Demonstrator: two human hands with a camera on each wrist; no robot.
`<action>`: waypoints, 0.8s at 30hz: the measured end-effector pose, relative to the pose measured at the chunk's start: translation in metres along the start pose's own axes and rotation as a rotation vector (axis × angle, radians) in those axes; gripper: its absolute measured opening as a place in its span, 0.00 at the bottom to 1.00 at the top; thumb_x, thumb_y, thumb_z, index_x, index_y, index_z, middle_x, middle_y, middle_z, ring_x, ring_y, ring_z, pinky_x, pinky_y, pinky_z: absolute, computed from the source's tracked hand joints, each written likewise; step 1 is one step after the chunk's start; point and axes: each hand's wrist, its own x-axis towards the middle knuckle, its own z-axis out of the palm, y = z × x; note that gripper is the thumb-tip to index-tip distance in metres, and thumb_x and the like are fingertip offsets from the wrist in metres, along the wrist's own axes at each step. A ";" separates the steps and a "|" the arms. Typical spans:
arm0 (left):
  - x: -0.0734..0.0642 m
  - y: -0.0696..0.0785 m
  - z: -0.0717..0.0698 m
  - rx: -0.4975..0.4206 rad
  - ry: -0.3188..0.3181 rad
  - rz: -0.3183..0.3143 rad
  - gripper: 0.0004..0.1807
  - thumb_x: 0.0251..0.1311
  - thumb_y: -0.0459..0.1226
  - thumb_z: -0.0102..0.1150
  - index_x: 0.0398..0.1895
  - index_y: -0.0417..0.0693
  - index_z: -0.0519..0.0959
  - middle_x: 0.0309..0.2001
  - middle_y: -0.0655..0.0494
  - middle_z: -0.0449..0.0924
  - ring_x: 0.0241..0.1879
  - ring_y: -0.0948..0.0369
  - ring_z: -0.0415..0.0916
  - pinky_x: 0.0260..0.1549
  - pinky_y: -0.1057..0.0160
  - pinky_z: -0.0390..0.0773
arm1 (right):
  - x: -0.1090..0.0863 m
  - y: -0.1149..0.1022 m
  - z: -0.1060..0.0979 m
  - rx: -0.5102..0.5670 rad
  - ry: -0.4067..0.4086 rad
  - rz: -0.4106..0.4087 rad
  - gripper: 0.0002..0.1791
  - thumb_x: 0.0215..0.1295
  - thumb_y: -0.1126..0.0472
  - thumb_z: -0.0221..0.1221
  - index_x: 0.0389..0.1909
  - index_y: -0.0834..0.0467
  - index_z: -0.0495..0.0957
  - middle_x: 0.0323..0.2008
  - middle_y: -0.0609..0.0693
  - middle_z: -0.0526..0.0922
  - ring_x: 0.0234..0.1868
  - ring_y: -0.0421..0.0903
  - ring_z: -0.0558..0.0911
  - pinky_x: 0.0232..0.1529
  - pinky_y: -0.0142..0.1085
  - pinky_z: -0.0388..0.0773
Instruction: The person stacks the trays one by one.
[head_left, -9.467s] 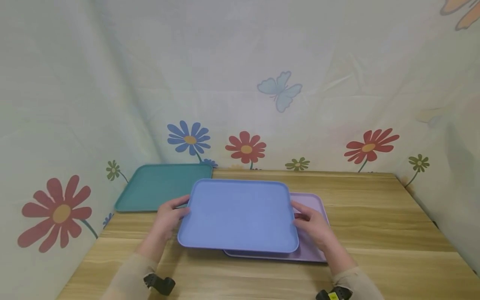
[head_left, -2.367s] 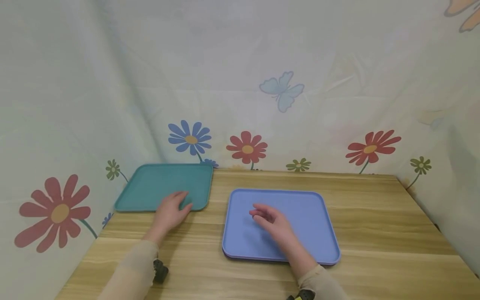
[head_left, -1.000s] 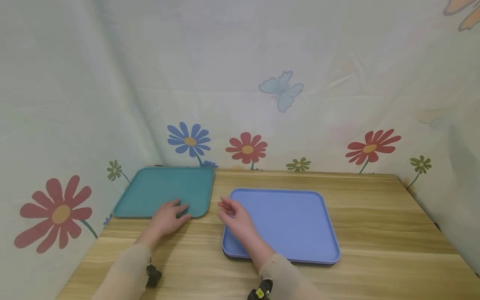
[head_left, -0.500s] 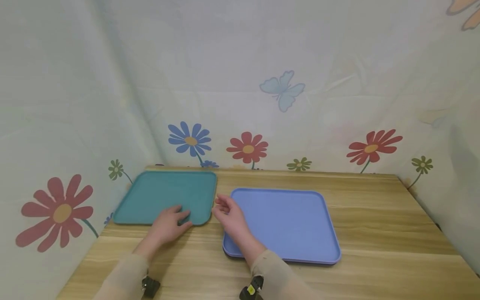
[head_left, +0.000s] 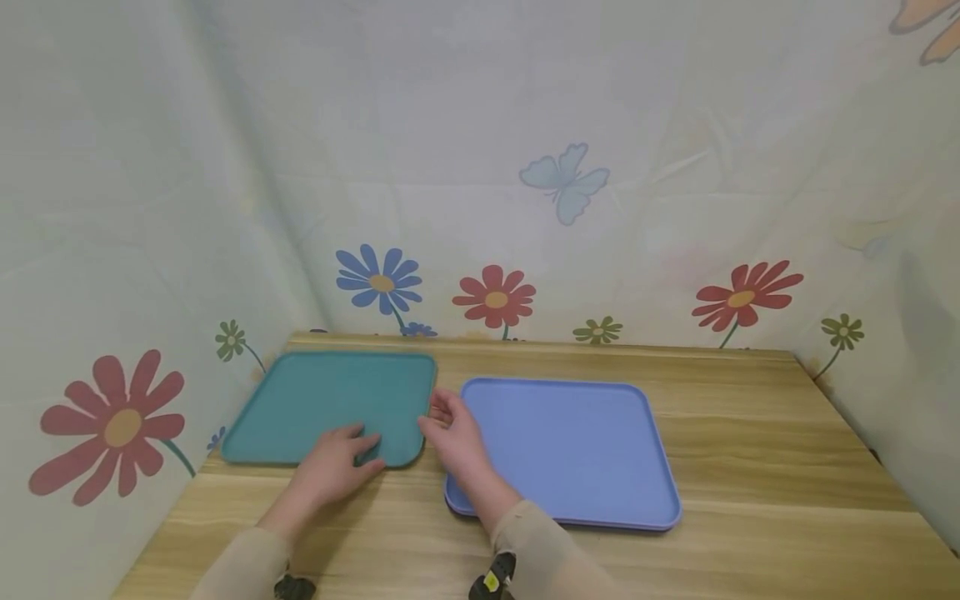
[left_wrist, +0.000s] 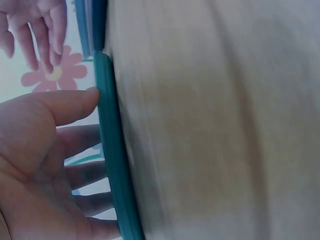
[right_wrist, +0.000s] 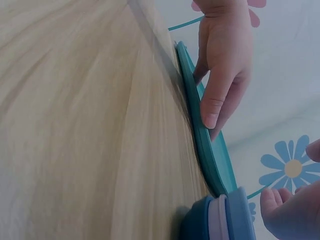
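The teal tray [head_left: 315, 400] lies on the left of the table. My left hand [head_left: 330, 467] touches its near side: fingertips reach down onto the tray floor, and the thumb [left_wrist: 75, 104] meets the rim. My right hand [head_left: 459, 437] hovers between the teal tray and the blue tray [head_left: 577, 450], its fingers loosely bent and holding nothing. Its fingertips come close to the teal tray's right edge in the head view. Below the blue tray, the right wrist view shows a lilac tray [right_wrist: 218, 220] and a darker blue layer, stacked edge to edge.
The wood-grain table [head_left: 765, 450] extends to the right of the stack. Behind and beside it hangs a pale cloth [head_left: 450, 125] printed with flowers and a butterfly. A strip of table shows behind the teal tray.
The blue tray, earlier held in both hands, now rests on the stack. With my left hand on it, the teal tray has slid nearer to me. My right hand has moved left.
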 end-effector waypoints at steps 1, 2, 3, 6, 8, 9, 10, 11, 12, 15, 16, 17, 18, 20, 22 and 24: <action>0.000 0.000 -0.001 -0.011 -0.007 -0.009 0.25 0.64 0.45 0.63 0.57 0.37 0.80 0.61 0.28 0.71 0.60 0.30 0.66 0.58 0.33 0.65 | 0.000 0.000 0.001 -0.005 0.004 0.007 0.31 0.64 0.66 0.62 0.66 0.71 0.65 0.61 0.66 0.73 0.61 0.61 0.74 0.62 0.46 0.72; -0.001 0.000 -0.001 -0.021 -0.012 -0.015 0.25 0.64 0.46 0.63 0.57 0.38 0.80 0.61 0.28 0.71 0.60 0.31 0.66 0.58 0.33 0.65 | 0.000 0.000 0.003 -0.010 0.005 0.006 0.32 0.64 0.66 0.61 0.67 0.71 0.65 0.62 0.66 0.72 0.62 0.61 0.73 0.62 0.47 0.71; -0.001 0.000 -0.003 -0.036 -0.014 -0.019 0.25 0.64 0.46 0.63 0.57 0.37 0.80 0.60 0.29 0.72 0.60 0.31 0.67 0.58 0.34 0.66 | -0.001 -0.001 0.004 -0.016 0.006 0.014 0.32 0.65 0.65 0.61 0.67 0.70 0.65 0.63 0.66 0.72 0.63 0.60 0.72 0.63 0.47 0.71; -0.002 -0.004 -0.006 -0.092 0.007 -0.031 0.24 0.65 0.44 0.62 0.56 0.35 0.80 0.58 0.31 0.75 0.59 0.34 0.69 0.58 0.36 0.67 | -0.003 -0.001 0.010 -0.039 0.009 0.016 0.33 0.66 0.63 0.61 0.69 0.68 0.63 0.65 0.65 0.70 0.65 0.60 0.70 0.65 0.48 0.69; -0.001 -0.009 -0.009 -0.130 0.035 -0.040 0.24 0.66 0.43 0.62 0.57 0.33 0.79 0.57 0.33 0.77 0.58 0.35 0.71 0.58 0.37 0.68 | -0.005 0.000 0.014 -0.059 0.011 0.011 0.34 0.67 0.62 0.61 0.70 0.68 0.62 0.67 0.65 0.68 0.66 0.61 0.69 0.65 0.49 0.68; -0.001 -0.012 -0.010 -0.147 0.052 -0.044 0.25 0.66 0.43 0.62 0.58 0.32 0.78 0.56 0.34 0.77 0.58 0.36 0.71 0.58 0.38 0.68 | -0.006 0.001 0.017 -0.068 0.017 0.013 0.34 0.67 0.61 0.61 0.71 0.67 0.61 0.67 0.64 0.68 0.67 0.60 0.68 0.65 0.49 0.68; -0.001 -0.015 -0.011 -0.162 0.068 -0.050 0.25 0.66 0.43 0.61 0.58 0.32 0.77 0.56 0.34 0.77 0.59 0.36 0.71 0.58 0.38 0.68 | -0.006 0.002 0.019 -0.079 0.023 0.009 0.35 0.67 0.61 0.61 0.71 0.67 0.61 0.67 0.64 0.67 0.67 0.61 0.68 0.65 0.49 0.68; 0.000 -0.018 -0.013 -0.176 0.084 -0.060 0.26 0.67 0.43 0.61 0.59 0.32 0.77 0.57 0.34 0.77 0.59 0.36 0.71 0.58 0.38 0.68 | -0.007 0.003 0.022 -0.097 0.034 0.003 0.35 0.67 0.61 0.61 0.71 0.67 0.61 0.67 0.64 0.67 0.67 0.61 0.68 0.64 0.49 0.69; 0.000 -0.021 -0.014 -0.191 0.099 -0.071 0.27 0.67 0.44 0.61 0.60 0.32 0.76 0.57 0.34 0.77 0.59 0.36 0.71 0.58 0.37 0.68 | -0.008 0.004 0.024 -0.105 0.046 0.001 0.35 0.67 0.61 0.61 0.71 0.66 0.61 0.68 0.64 0.67 0.67 0.61 0.68 0.64 0.49 0.69; 0.001 -0.031 -0.018 -0.230 0.147 -0.099 0.28 0.67 0.45 0.61 0.62 0.32 0.75 0.59 0.34 0.75 0.60 0.36 0.70 0.58 0.37 0.68 | -0.011 0.006 0.030 -0.117 0.084 -0.010 0.36 0.66 0.61 0.61 0.72 0.66 0.60 0.67 0.65 0.66 0.67 0.62 0.67 0.64 0.51 0.69; 0.001 -0.035 -0.019 -0.243 0.161 -0.111 0.29 0.67 0.45 0.61 0.62 0.32 0.74 0.59 0.33 0.75 0.60 0.36 0.70 0.58 0.37 0.68 | -0.012 0.007 0.033 -0.128 0.092 -0.015 0.36 0.65 0.61 0.61 0.72 0.67 0.60 0.67 0.65 0.66 0.67 0.62 0.67 0.64 0.52 0.69; 0.001 -0.038 -0.021 -0.253 0.176 -0.122 0.29 0.67 0.45 0.61 0.63 0.32 0.74 0.60 0.33 0.74 0.60 0.35 0.69 0.58 0.37 0.68 | -0.012 0.008 0.035 -0.136 0.102 -0.024 0.37 0.65 0.62 0.61 0.72 0.67 0.60 0.67 0.65 0.66 0.67 0.62 0.67 0.64 0.53 0.68; 0.001 -0.042 -0.022 -0.260 0.192 -0.132 0.30 0.67 0.45 0.61 0.63 0.32 0.73 0.60 0.32 0.74 0.60 0.35 0.70 0.58 0.37 0.68 | -0.013 0.009 0.037 -0.147 0.109 -0.034 0.37 0.64 0.62 0.61 0.71 0.68 0.60 0.67 0.66 0.66 0.67 0.63 0.66 0.65 0.54 0.66; 0.001 -0.050 -0.025 -0.271 0.215 -0.151 0.31 0.68 0.46 0.60 0.64 0.30 0.71 0.61 0.31 0.73 0.60 0.35 0.69 0.58 0.37 0.68 | -0.014 0.010 0.040 -0.194 0.124 -0.064 0.37 0.62 0.62 0.62 0.70 0.68 0.62 0.66 0.67 0.67 0.66 0.64 0.66 0.66 0.55 0.64; 0.000 -0.058 -0.028 -0.284 0.236 -0.171 0.32 0.68 0.46 0.59 0.65 0.29 0.70 0.61 0.30 0.72 0.60 0.35 0.69 0.59 0.37 0.67 | -0.014 0.012 0.043 -0.246 0.135 -0.086 0.37 0.60 0.61 0.64 0.69 0.68 0.63 0.65 0.67 0.68 0.66 0.64 0.66 0.67 0.56 0.62; -0.001 -0.066 -0.031 -0.293 0.251 -0.191 0.33 0.69 0.47 0.58 0.66 0.29 0.69 0.61 0.30 0.71 0.60 0.35 0.68 0.59 0.37 0.66 | -0.013 0.013 0.045 -0.292 0.139 -0.105 0.38 0.58 0.60 0.65 0.68 0.67 0.64 0.65 0.67 0.68 0.67 0.65 0.65 0.67 0.57 0.61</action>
